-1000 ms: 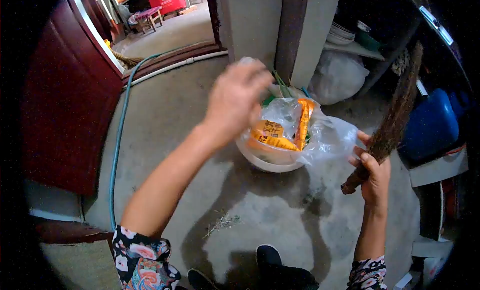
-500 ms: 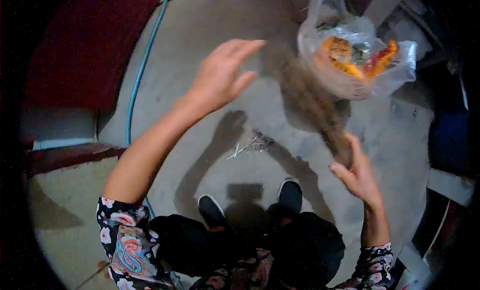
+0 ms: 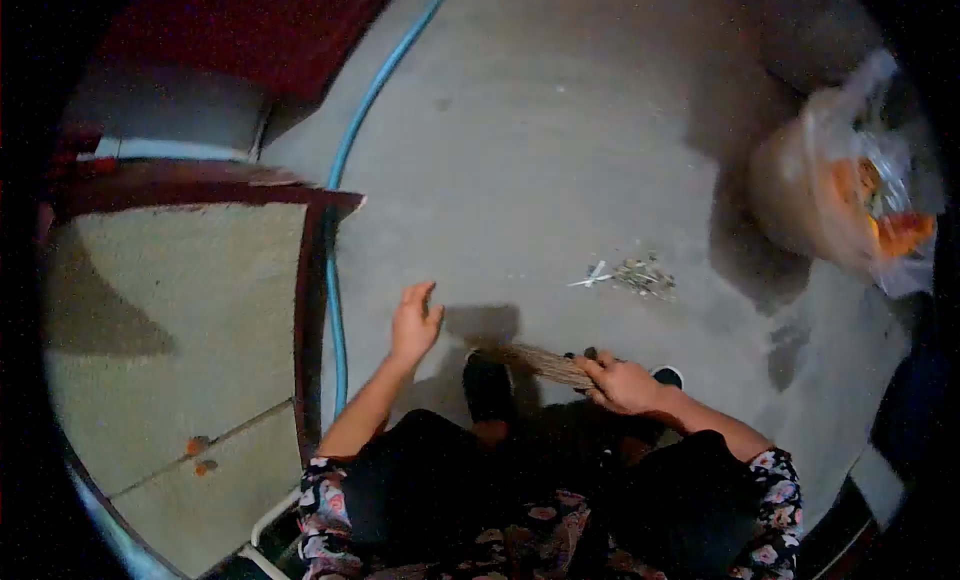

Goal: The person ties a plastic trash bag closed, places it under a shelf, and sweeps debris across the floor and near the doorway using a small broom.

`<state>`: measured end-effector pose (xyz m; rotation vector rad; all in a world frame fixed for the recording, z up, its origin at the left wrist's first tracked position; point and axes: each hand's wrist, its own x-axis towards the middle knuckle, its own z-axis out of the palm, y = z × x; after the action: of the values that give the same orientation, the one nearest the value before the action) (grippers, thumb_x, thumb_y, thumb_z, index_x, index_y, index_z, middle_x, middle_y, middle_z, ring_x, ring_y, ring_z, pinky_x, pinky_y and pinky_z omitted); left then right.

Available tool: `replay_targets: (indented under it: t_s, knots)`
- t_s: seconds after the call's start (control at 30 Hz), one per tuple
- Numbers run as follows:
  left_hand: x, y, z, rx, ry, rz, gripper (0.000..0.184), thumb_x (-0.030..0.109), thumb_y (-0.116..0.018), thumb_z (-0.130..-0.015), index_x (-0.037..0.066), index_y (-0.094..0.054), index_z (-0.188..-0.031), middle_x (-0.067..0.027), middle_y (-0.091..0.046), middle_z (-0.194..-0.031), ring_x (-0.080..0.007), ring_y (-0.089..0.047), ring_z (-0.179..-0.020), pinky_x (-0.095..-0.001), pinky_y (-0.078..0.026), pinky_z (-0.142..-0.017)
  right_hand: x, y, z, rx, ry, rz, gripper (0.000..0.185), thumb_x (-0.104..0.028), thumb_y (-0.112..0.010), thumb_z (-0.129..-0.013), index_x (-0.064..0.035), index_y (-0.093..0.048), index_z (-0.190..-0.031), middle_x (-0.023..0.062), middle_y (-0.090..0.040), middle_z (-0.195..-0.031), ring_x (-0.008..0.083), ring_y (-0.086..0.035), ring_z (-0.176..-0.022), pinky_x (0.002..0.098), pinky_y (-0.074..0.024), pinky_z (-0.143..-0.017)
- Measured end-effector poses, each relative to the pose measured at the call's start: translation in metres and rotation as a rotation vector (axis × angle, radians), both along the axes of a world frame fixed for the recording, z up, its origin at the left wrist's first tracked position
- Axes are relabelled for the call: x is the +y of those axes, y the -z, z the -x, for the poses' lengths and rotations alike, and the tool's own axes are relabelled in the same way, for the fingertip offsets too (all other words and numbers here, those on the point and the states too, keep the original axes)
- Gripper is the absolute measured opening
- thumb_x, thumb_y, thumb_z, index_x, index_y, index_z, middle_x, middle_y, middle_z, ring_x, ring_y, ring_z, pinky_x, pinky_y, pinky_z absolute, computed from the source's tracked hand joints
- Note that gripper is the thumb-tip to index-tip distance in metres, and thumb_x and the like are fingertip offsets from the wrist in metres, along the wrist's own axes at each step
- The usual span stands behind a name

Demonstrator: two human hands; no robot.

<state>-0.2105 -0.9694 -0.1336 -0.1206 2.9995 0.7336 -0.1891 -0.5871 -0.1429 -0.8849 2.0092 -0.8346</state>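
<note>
- Pale yellow-green panel (image 3: 190,320) with a dark red edge, standing at the left, two small orange knobs (image 3: 198,455) low on it.
- Dark red door (image 3: 240,30), at the upper left.
- Blue hose (image 3: 360,130), running down the grey floor (image 3: 560,150) just beside the panel.
- Left hand (image 3: 415,321), above the floor, fingers loosely parted, thumb apart.
- Dark shoe (image 3: 487,388), between the hands.
- Brown brush (image 3: 548,365), slanting low over the floor, its far end over that shoe.
- Right hand (image 3: 626,384), fingers curled around the brush's near end, close to the other shoe (image 3: 667,377).
- Scattered dry scraps (image 3: 642,278), on the floor beyond the right hand.
- Pale tub (image 3: 783,185), at the far right, with a clear plastic bag (image 3: 905,275) and orange wrappers (image 3: 903,234) in its mouth.
</note>
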Motion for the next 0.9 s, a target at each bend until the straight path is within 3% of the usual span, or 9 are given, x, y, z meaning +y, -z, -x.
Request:
replay_targets:
  t_s: [0.17,0.23,0.3,0.43,0.57,0.63,0.7,0.8,0.9]
  knots:
    - [-0.018,0.057,-0.052,0.101,-0.368,-0.372,0.025,0.020,-0.057,-0.085,0.004,-0.057,-0.105,-0.0100,-0.053,-0.088,-0.0231,-0.054,-0.077,-0.0351,-0.046,-0.070,-0.020,-0.018,0.043,0.026,0.095,0.182,0.052,-0.025,-0.057,-0.084,-0.0059,-0.035,-0.128,0.0266,-0.048,-0.112,0.0443,-0.058,-0.077,0.0489,-0.0495,-0.067]
    - [0.007,0.021,-0.047,-0.187,-0.503,-0.541,0.028,0.027,-0.051,-0.090,0.005,-0.054,-0.107,-0.0060,-0.055,-0.090,-0.0188,-0.055,-0.082,-0.0347,-0.047,-0.072,-0.047,-0.040,0.073,0.108,0.139,0.295,0.050,-0.028,-0.055,-0.086,-0.0036,-0.035,-0.125,0.0269,-0.053,-0.107,0.0447,-0.058,-0.077,0.0484,-0.0491,-0.067]
    - [0.021,0.040,-0.051,-0.351,-0.488,-1.202,0.043,0.035,-0.045,-0.093,0.007,-0.043,-0.126,-0.0080,-0.054,-0.103,-0.0173,-0.055,-0.091,-0.0318,-0.047,-0.076,-0.082,-0.070,0.097,-0.251,0.350,-0.048,0.051,-0.034,-0.054,-0.087,-0.0015,-0.036,-0.122,0.0262,-0.059,-0.091,0.0439,-0.059,-0.076,0.0490,-0.0485,-0.066]
    - [0.067,-0.015,-0.020,-0.280,-0.517,-1.322,0.051,0.038,-0.039,-0.096,0.006,-0.032,-0.136,-0.0102,-0.057,-0.097,-0.0180,-0.055,-0.081,-0.0321,-0.048,-0.071,-0.174,-0.049,0.100,-0.046,0.217,-0.160,0.054,-0.046,-0.047,-0.087,-0.0008,-0.039,-0.116,0.0261,-0.060,-0.083,0.0425,-0.060,-0.076,0.0502,-0.0478,-0.065]
    - [0.027,0.005,-0.031,-0.086,-0.788,-1.169,0.062,0.030,-0.049,-0.093,0.003,-0.020,-0.141,-0.0129,-0.045,-0.122,-0.0189,-0.049,-0.101,-0.0317,-0.044,-0.085,-0.224,-0.052,0.077,0.014,-0.072,-0.034,0.070,-0.039,-0.058,-0.081,-0.0009,-0.027,-0.132,0.0258,-0.038,-0.129,0.0441,-0.046,-0.111,0.0465,-0.0460,-0.086]
    - [-0.006,0.009,-0.053,-0.206,-1.050,-1.088,0.054,0.018,-0.050,-0.091,0.003,-0.026,-0.138,-0.0149,-0.050,-0.114,-0.0223,-0.050,-0.096,-0.0355,-0.044,-0.082,-0.219,-0.047,0.067,0.017,-0.113,0.039,0.069,-0.036,-0.058,-0.082,-0.0002,-0.028,-0.132,0.0254,-0.037,-0.127,0.0433,-0.045,-0.111,0.0445,-0.0435,-0.089]
    - [-0.054,0.041,-0.083,0.179,-0.637,-0.485,0.049,0.011,-0.049,-0.089,0.004,-0.032,-0.134,-0.0155,-0.051,-0.103,-0.0253,-0.052,-0.088,-0.0388,-0.046,-0.075,-0.204,-0.043,0.057,0.038,-0.127,0.102,0.067,-0.033,-0.059,-0.082,0.0004,-0.029,-0.132,0.0250,-0.037,-0.126,0.0426,-0.044,-0.112,0.0424,-0.0410,-0.092]
    - [-0.084,0.023,-0.094,-0.031,-0.694,0.165,0.049,0.008,-0.051,-0.086,0.005,-0.034,-0.132,-0.0159,-0.050,-0.096,-0.0315,-0.053,-0.087,-0.0433,-0.045,-0.074,-0.171,-0.035,0.060,-0.084,-0.181,0.043,0.059,-0.028,-0.061,-0.080,-0.0009,-0.040,-0.127,0.0230,-0.042,-0.125,0.0400,-0.039,-0.117,0.0418,-0.0390,-0.095]
    - [-0.063,0.060,-0.080,-0.216,-0.575,0.146,0.052,0.011,-0.054,-0.084,0.007,-0.035,-0.132,-0.0169,-0.047,-0.100,-0.0355,-0.054,-0.083,-0.0452,-0.047,-0.069,-0.145,-0.037,0.056,-0.190,-0.133,-0.085,0.055,-0.025,-0.062,-0.079,-0.0012,-0.043,-0.124,0.0228,-0.047,-0.122,0.0388,-0.039,-0.118,0.0413,-0.0390,-0.095]
